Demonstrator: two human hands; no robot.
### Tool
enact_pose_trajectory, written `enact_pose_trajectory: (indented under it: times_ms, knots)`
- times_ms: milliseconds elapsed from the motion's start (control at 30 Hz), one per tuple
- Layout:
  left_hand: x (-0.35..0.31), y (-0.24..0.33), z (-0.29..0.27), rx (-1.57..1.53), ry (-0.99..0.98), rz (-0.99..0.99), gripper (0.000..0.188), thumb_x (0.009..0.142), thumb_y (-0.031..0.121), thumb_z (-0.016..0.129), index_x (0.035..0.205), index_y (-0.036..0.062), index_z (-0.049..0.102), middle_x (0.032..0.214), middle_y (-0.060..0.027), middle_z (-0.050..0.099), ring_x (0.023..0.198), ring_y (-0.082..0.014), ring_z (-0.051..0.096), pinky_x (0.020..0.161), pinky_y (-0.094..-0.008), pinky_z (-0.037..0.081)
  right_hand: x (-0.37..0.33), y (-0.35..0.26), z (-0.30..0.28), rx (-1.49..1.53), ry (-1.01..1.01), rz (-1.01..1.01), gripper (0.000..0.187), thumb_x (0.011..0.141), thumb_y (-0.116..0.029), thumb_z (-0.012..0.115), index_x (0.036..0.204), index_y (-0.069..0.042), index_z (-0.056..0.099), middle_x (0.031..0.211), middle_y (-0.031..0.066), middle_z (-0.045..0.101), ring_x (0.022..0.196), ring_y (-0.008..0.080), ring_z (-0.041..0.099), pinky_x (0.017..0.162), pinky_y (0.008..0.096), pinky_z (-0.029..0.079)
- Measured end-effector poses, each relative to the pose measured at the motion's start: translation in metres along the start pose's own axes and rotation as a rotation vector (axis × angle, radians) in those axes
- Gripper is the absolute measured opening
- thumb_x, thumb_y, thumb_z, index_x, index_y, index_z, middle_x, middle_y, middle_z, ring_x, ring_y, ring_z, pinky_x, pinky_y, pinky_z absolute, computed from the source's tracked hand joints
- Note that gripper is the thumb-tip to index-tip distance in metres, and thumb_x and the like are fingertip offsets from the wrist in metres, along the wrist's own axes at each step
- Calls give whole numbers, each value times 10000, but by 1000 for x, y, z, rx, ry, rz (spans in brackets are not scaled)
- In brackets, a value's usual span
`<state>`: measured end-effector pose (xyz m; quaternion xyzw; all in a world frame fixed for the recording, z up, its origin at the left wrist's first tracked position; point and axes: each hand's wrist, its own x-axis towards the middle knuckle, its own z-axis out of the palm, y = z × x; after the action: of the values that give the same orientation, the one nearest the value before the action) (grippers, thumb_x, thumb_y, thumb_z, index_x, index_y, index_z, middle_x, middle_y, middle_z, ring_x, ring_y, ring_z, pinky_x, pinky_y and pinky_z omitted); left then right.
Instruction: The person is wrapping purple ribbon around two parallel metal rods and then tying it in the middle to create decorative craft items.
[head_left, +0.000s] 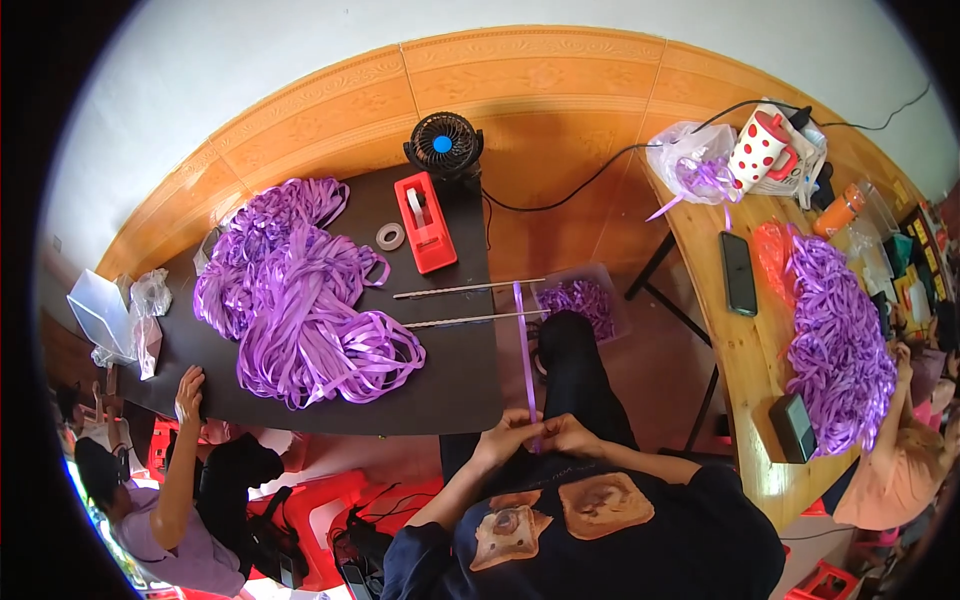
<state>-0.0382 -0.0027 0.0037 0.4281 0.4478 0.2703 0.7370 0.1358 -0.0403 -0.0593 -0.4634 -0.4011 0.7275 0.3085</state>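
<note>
A narrow purple ribbon (pixel 526 350) runs from a thin rod (pixel 470 289) down to my lap. My left hand (pixel 508 436) pinches its near end between closed fingers. Close beside it, my right hand (pixel 571 436) is also closed on the ribbon's end; the fingertips nearly meet. The upper end passes at two pale rods, the second rod (pixel 475 320) lying nearer me; both stick out past the dark table's right edge. Exactly how the ribbon loops there is too small to tell. Beyond my knee, a clear bin (pixel 616 300) holds purple ribbon pieces.
The dark table (pixel 455 385) carries a heap of purple ribbon (pixel 310 300), a red tape dispenser (pixel 428 225), a tape roll (pixel 390 236) and a small fan (pixel 443 143). On the wooden table (pixel 745 370) lie a phone (pixel 738 273) and another ribbon pile (pixel 838 345). People sit both sides.
</note>
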Motion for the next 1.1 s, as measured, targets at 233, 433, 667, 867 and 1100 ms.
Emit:
enact_pose_trajectory:
  times_ms: [233, 433, 667, 867, 1100]
  knots:
    - [-4, -31, -13, 344, -24, 1, 251, 804, 234, 709, 904, 6, 681, 732, -39, 645, 667, -96, 585, 615, -224, 457, -3, -17, 2, 81, -35, 181, 110, 730, 59, 670, 828, 10, 676, 790, 39, 672, 729, 84, 600, 688, 214, 478]
    - [16, -39, 0, 179, 318, 206, 180, 817, 111, 710, 949, 25, 624, 790, -9, 602, 734, -81, 542, 686, -212, 444, 4, 11, -3, 77, -89, 89, 61, 725, 24, 691, 777, 2, 669, 719, 20, 643, 666, 81, 563, 635, 215, 448]
    - [23, -30, 2, -91, 256, 215, 164, 820, 150, 706, 889, 11, 653, 793, -14, 620, 739, -87, 541, 687, -223, 440, -2, -6, 3, -26, -75, 48, 81, 718, -50, 740, 706, -23, 664, 655, 11, 625, 620, 71, 531, 604, 217, 430]
    - [7, -6, 6, -87, 168, 221, 110, 841, 124, 685, 838, 15, 667, 774, 0, 614, 719, -58, 528, 648, -206, 423, -6, -39, -17, -311, 116, -125, 186, 727, -20, 728, 897, -1, 653, 836, 75, 665, 752, 158, 611, 712, 277, 485]
    - [-20, 19, 17, -220, 170, 230, 47, 836, 70, 684, 858, 29, 677, 751, 3, 617, 641, -52, 534, 561, -188, 417, 14, -151, -15, -1251, 710, -1328, 418, 607, -8, 723, 1013, -70, 642, 1054, 86, 584, 848, 259, 572, 705, 359, 412]
